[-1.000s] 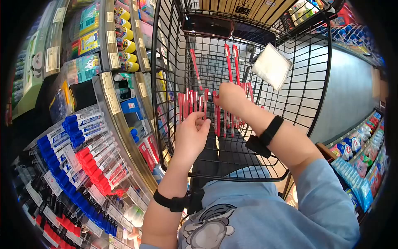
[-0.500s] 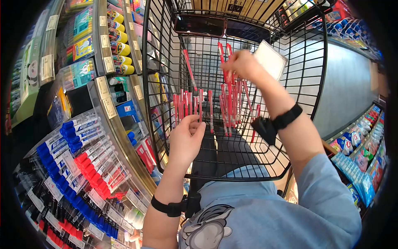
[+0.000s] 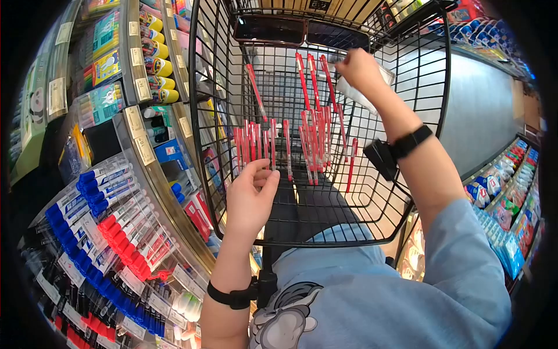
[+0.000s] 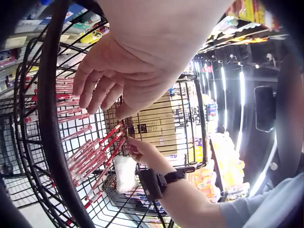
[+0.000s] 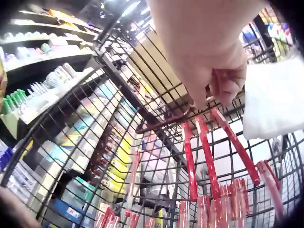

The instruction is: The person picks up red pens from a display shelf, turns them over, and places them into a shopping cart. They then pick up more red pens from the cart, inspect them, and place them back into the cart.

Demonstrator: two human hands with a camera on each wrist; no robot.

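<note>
Several red pens (image 3: 314, 136) with clear barrels stand in the black wire cart (image 3: 401, 203). Toward the back, three more red pens (image 3: 302, 81) lean side by side against the mesh. Just right of the rightmost one is my right hand (image 3: 361, 72). Its fingers are curled, fingertips close by the pen's cap, and nothing shows between them. A white square packet (image 5: 273, 97) lies behind it, partly hidden. My left hand (image 3: 253, 200) hovers at the cart's near left, beside another group of pens (image 4: 71, 104). Its fingers bend loosely and hold nothing.
To the left, a shelf rack holds blue markers (image 3: 93, 262) and red markers (image 3: 125, 247). A dark phone-like slab (image 3: 270, 30) sits at the cart's back rim, beneath a slatted wooden board (image 3: 343, 9). Packaged goods (image 3: 500, 203) fill the right shelf.
My right hand has moved up and to the right, away from the front pens. A third pen now leans beside the two at the back. The left hand has barely moved.
</note>
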